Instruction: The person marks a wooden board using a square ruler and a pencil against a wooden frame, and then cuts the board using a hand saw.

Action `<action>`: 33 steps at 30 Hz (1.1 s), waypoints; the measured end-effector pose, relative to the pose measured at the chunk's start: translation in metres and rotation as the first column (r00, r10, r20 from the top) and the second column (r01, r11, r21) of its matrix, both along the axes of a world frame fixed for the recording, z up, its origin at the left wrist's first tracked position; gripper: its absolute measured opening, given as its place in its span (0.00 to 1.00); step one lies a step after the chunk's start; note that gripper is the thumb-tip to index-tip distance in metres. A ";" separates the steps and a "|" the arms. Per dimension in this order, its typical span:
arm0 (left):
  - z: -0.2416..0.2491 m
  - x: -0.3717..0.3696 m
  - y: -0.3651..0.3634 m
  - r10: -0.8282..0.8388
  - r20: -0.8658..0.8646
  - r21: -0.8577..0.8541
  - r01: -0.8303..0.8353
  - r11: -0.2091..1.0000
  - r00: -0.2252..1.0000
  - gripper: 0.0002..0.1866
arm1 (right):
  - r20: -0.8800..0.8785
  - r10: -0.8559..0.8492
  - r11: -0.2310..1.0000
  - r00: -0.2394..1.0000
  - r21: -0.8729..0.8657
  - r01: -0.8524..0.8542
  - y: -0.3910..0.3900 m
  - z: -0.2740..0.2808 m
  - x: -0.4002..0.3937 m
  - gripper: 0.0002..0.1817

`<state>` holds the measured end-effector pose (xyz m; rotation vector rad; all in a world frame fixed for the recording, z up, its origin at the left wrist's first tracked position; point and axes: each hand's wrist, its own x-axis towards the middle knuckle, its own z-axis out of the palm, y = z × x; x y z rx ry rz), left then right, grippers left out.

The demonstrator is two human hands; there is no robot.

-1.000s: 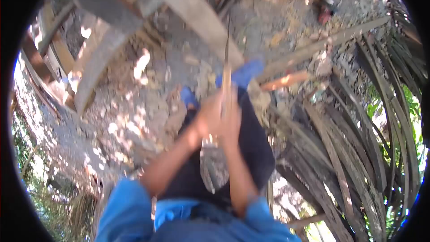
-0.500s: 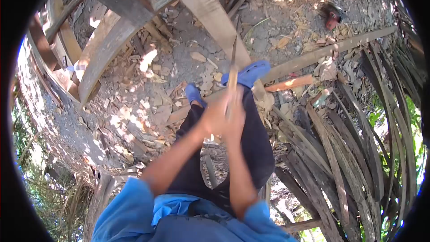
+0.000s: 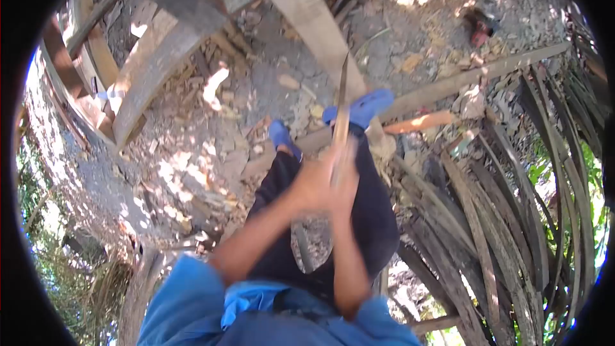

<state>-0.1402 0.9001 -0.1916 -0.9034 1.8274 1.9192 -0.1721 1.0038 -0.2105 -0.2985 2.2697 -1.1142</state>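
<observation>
Both hands grip a long wooden-handled tool (image 3: 341,129) that narrows to a thin dark end; motion blur hides its exact kind. My left hand (image 3: 312,184) is wrapped round it from the left. Close beside it, my right hand (image 3: 346,186) closes on the same handle, its fingers blurred. The dark end points away from my body and overlaps a long pale plank (image 3: 301,9) on the ground. A blue clog (image 3: 365,107) on my right foot is at the plank's near end, while the other blue clog (image 3: 280,134) stands on the chip-strewn ground.
Curved timber pieces (image 3: 150,67) stand at the upper left. Another long board (image 3: 480,75) extends right from my foot, with an orange-brown wood piece (image 3: 419,122) near it. A red and black object (image 3: 479,33) lies farther off. Weathered slats (image 3: 477,237) crowd the right side.
My hands and the tool have drawn slightly back toward my body. The whole view has shifted a little, and both feet stay in place.
</observation>
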 end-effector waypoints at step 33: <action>0.121 0.051 0.024 -0.137 0.074 0.192 0.121 0.974 0.988 0.41 | 0.503 -0.296 0.942 0.812 0.292 0.163 0.073 0.129 0.083 0.25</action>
